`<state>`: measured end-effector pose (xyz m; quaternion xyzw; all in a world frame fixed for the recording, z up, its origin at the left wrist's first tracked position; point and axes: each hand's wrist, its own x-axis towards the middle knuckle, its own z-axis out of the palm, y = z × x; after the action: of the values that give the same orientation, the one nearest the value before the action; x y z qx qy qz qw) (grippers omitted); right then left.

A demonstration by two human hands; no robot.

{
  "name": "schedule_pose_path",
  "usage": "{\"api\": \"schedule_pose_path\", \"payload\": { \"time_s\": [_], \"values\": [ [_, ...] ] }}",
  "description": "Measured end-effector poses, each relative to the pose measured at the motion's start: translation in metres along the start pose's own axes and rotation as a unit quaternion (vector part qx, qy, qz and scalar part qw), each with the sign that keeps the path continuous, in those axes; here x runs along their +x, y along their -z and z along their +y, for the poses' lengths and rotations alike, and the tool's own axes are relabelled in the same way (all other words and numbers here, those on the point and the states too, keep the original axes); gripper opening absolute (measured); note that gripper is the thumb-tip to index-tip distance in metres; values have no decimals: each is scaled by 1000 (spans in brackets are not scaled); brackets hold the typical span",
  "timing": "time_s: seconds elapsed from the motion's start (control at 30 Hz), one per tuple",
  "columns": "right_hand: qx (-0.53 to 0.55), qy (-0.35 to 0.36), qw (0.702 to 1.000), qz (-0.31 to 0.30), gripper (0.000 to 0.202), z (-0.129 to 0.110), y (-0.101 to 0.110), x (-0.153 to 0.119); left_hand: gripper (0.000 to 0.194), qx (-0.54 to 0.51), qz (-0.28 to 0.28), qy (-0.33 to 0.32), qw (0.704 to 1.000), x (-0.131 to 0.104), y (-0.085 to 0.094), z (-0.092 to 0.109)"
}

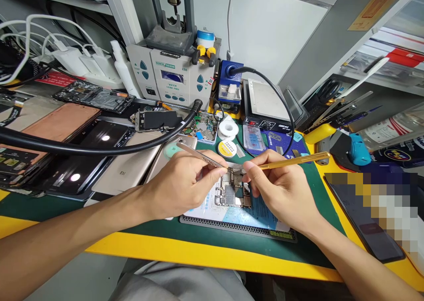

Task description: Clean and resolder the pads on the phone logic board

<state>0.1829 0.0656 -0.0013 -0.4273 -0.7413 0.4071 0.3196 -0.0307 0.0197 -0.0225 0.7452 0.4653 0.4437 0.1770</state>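
Metal tweezers [202,156] are pinched in my left hand [185,184], their tips pointing right over the top edge of a phone circuit board [232,194]. My right hand [281,186] grips a gold-handled tool [291,161]; its working end is close to the tweezer tips, and the exact contact there is too small to make out. The board lies on a white and blue sheet [212,215] with a dark perforated edge, on the green mat [318,212].
A grey hot-air station [174,82] stands behind, its black hose [99,148] crossing the left side above several phones. A solder spool [228,128] and a yellow round tin [226,149] sit beyond my hands. A dark phone [364,221] lies at the right.
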Motion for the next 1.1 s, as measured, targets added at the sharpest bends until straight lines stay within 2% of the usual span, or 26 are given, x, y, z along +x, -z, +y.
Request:
{"api": "schedule_pose_path", "payload": {
  "time_s": [1.1],
  "values": [
    [7, 3, 1000, -2, 28, 2, 1, -2, 12, 0, 2, -3, 1000, -1, 0, 0]
  ]
}}
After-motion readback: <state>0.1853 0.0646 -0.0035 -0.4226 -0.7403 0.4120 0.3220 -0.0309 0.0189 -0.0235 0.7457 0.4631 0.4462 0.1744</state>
